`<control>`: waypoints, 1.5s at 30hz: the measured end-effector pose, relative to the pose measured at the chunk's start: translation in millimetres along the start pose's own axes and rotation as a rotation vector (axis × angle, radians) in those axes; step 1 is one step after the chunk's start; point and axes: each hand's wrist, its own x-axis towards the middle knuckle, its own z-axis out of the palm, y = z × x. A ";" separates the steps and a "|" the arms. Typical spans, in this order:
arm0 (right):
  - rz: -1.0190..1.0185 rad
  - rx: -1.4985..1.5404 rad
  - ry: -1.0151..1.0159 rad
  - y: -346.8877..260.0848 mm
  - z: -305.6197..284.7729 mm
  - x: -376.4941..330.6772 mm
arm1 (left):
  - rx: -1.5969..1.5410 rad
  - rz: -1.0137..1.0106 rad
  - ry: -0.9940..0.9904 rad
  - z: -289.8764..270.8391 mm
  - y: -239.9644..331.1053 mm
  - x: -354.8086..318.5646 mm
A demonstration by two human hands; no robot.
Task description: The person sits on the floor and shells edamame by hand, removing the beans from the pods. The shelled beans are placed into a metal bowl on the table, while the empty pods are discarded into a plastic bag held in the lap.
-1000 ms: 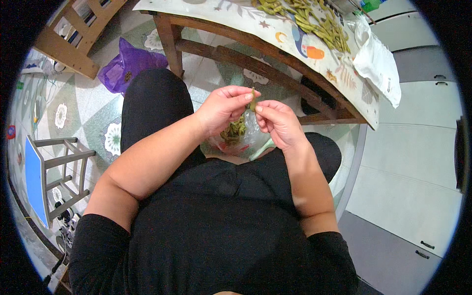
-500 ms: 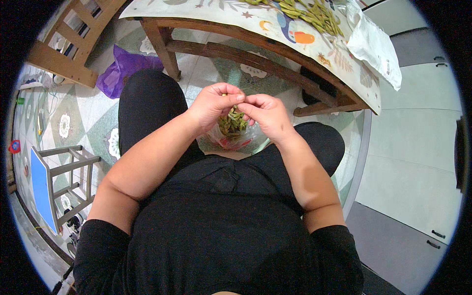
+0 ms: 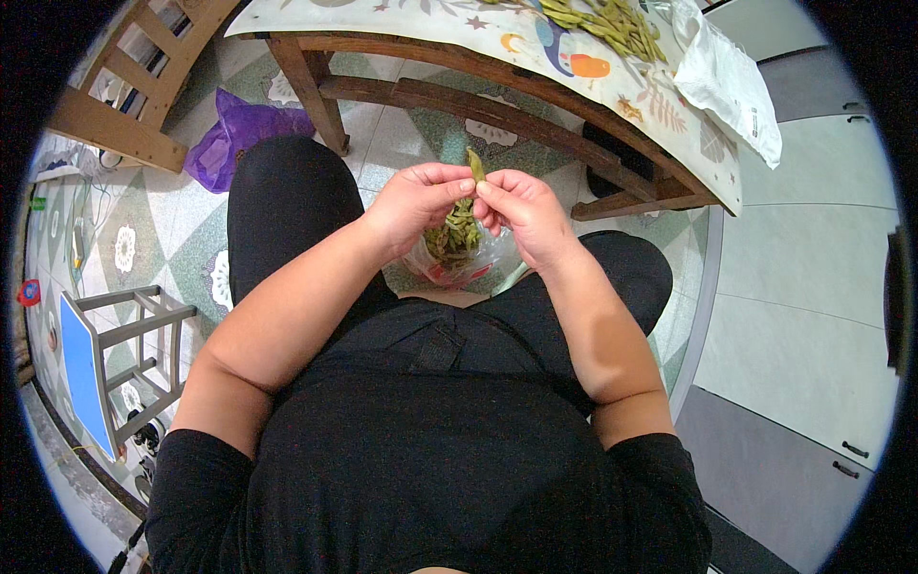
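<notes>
A single green pod (image 3: 476, 164) held between two hands.
The left hand's (image 3: 413, 208) grip pinches the pod's near end between thumb and fingers; the right hand's (image 3: 528, 215) grip pinches it alongside. Below, a clear plastic bag (image 3: 494, 256) contains more pods (image 3: 453, 241). At the far right, a pod heap (image 3: 617, 24) lies on the bench (image 3: 421, 24).
</notes>
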 end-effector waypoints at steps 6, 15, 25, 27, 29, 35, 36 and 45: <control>0.173 0.203 -0.155 -2.5 -4.6 -1.0 | -0.035 -0.025 -0.128 -1.3 6.7 -3.4; 0.156 0.222 -0.135 4.5 -2.2 -0.8 | -0.076 0.002 -0.093 -7.2 1.5 -3.3; 0.061 0.023 -0.049 0.3 -1.0 0.0 | 0.076 0.123 0.061 6.6 4.6 -6.5; 0.077 0.078 -0.062 -4.3 -1.5 -0.3 | 0.042 0.064 0.031 1.7 4.1 -4.0; 0.091 0.117 -0.093 -5.4 -2.9 0.2 | 0.005 0.023 -0.006 0.8 4.7 -4.2; 0.137 0.259 -0.236 0.8 -4.0 1.3 | -0.084 -0.004 -0.132 0.0 6.3 -5.9; 0.143 0.271 -0.254 2.6 -4.4 1.7 | -0.101 -0.007 -0.154 -3.3 4.7 -5.2; 0.167 0.374 -0.324 9.8 -1.0 2.2 | -0.131 0.020 -0.173 -3.6 4.4 -8.3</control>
